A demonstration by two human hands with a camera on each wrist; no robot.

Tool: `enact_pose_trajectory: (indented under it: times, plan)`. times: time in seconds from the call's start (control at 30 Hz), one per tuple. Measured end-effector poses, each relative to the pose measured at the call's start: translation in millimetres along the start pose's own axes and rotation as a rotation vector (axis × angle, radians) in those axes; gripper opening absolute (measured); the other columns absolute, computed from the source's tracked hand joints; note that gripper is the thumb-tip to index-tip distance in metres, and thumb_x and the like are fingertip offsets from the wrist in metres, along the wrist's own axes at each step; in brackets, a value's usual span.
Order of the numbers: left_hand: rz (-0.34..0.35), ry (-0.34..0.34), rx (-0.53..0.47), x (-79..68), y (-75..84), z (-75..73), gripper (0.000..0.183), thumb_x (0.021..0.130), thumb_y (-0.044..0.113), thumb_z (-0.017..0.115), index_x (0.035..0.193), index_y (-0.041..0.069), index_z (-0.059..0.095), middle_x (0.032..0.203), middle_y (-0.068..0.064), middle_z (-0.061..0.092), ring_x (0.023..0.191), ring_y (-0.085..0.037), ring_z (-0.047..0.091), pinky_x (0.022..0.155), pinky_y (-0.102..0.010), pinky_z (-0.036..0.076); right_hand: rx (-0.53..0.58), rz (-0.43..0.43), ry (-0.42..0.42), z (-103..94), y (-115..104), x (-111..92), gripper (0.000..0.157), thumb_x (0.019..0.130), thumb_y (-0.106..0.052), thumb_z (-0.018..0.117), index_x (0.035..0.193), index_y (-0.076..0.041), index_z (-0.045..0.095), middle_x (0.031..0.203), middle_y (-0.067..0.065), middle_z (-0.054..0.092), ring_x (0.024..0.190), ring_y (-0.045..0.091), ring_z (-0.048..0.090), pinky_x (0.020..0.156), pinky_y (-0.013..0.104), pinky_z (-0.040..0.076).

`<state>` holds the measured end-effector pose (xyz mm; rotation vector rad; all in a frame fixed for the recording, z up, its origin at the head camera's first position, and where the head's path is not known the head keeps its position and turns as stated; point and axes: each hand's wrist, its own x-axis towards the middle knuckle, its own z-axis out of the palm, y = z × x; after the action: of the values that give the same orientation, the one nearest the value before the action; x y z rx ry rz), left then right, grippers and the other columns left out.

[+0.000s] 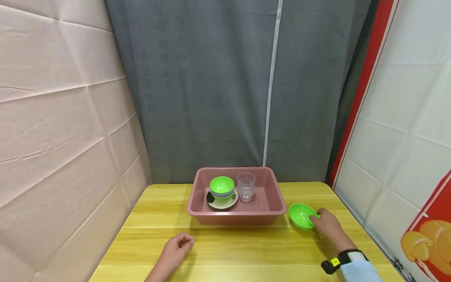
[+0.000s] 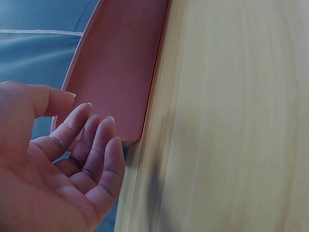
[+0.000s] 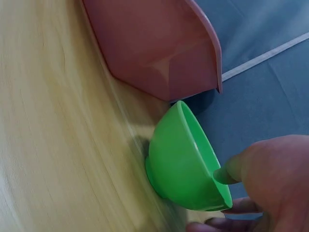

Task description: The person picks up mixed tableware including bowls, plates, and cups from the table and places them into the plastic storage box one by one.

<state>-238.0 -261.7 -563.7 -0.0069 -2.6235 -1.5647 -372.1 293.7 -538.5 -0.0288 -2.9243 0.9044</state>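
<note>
My right hand (image 1: pixel 325 224) pinches the rim of a green bowl (image 1: pixel 302 216) just right of the pink tub. The right wrist view shows the thumb inside the rim of the bowl (image 3: pixel 181 159) and fingers outside below. The bowl is at the table surface; whether its foot touches is hard to tell. My left hand (image 1: pixel 176 250) is in front of the tub's left side, holding nothing. In the left wrist view its fingers (image 2: pixel 104 159) are loosely curled, thumb apart from them.
The pink tub (image 1: pixel 236 219) stands at the table's back. Inside are a green bowl (image 1: pixel 222 184) stacked on other bowls, a plate (image 1: pixel 229 201), a black spoon (image 1: pixel 210 197) and a clear cup (image 1: pixel 246 187). A grey curtain (image 1: pixel 211 98) hangs behind the wooden table (image 1: pixel 243 254).
</note>
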Motion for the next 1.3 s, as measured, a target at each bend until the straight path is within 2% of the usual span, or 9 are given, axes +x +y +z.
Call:
enact_pose_trajectory:
  times: [0.1,0.23,0.3,0.57,0.77,0.97,1.1,1.3]
  plan:
    - [-0.019,-0.015,-0.027,-0.8,-1.9,-2.9,0.023,0.109,0.025,0.072,0.115,0.003,0.075,0.104,-0.007,0.073,0.091,-0.020,0.063,0.073,-0.029,0.053,0.075,0.040,-0.032,2.8,1,1,0.057,0.105,-0.021,0.059,0.135,0.026,0.049,0.121,0.042,0.063,0.102,0.047,0.067,0.088,0.054,0.060]
    - [-0.019,-0.007,-0.029,-1.0,-4.2,-4.2,0.023,0.109,0.025,0.072,0.114,0.002,0.075,0.102,-0.007,0.073,0.090,-0.021,0.063,0.072,-0.028,0.053,0.228,0.072,-0.046,6.6,4,1,0.055,0.102,-0.012,0.052,0.139,0.027,0.046,0.109,0.037,0.065,0.075,0.030,0.073,0.065,0.040,0.062]
    - [-0.012,-0.002,-0.028,-1.2,-5.0,-3.8,0.022,0.108,0.024,0.073,0.113,0.002,0.075,0.101,-0.007,0.073,0.089,-0.021,0.063,0.072,-0.028,0.053,0.306,0.092,-0.057,8.9,6,1,0.054,0.100,-0.008,0.049,0.140,0.028,0.043,0.107,0.039,0.065,0.067,0.027,0.074,0.060,0.040,0.064]
    - [0.015,0.023,-0.022,-1.1,-6.7,0.5,0.017,0.106,0.021,0.075,0.109,0.004,0.076,0.097,-0.003,0.072,0.082,-0.012,0.062,0.071,-0.027,0.052,0.394,0.133,-0.049,8.2,7,0,0.053,0.102,-0.003,0.048,0.143,0.030,0.041,0.112,0.046,0.060,0.064,0.026,0.076,0.060,0.039,0.066]
    - [-0.001,0.024,-0.024,-1.5,-2.7,1.4,0.018,0.107,0.022,0.075,0.110,0.004,0.076,0.098,-0.004,0.072,0.083,-0.014,0.062,0.071,-0.027,0.052,0.413,0.140,-0.037,4.1,10,-5,0.056,0.103,-0.008,0.049,0.144,0.029,0.040,0.121,0.050,0.055,0.063,0.026,0.076,0.060,0.039,0.066]
    - [-0.005,0.028,-0.026,-0.9,-1.2,1.4,0.018,0.107,0.021,0.074,0.110,0.003,0.076,0.098,-0.003,0.071,0.083,-0.015,0.061,0.070,-0.027,0.051,0.451,0.132,-0.055,-2.5,10,-15,0.056,0.104,-0.009,0.048,0.146,0.028,0.040,0.124,0.050,0.056,0.068,0.028,0.078,0.062,0.040,0.067]
    - [-0.013,0.030,-0.032,-1.5,1.1,0.6,0.019,0.107,0.021,0.074,0.111,0.003,0.075,0.097,-0.004,0.071,0.083,-0.016,0.060,0.068,-0.027,0.050,0.456,0.115,-0.069,-8.6,2,-28,0.054,0.105,-0.008,0.048,0.145,0.028,0.041,0.118,0.047,0.060,0.068,0.028,0.077,0.062,0.041,0.067]
    - [-0.012,0.025,-0.033,0.7,4.6,-0.5,0.022,0.108,0.023,0.073,0.113,0.002,0.075,0.098,-0.006,0.072,0.083,-0.016,0.060,0.066,-0.027,0.050,0.464,0.092,-0.087,-19.4,-18,-50,0.050,0.107,-0.008,0.050,0.143,0.026,0.045,0.104,0.030,0.071,0.068,0.028,0.076,0.061,0.040,0.066]
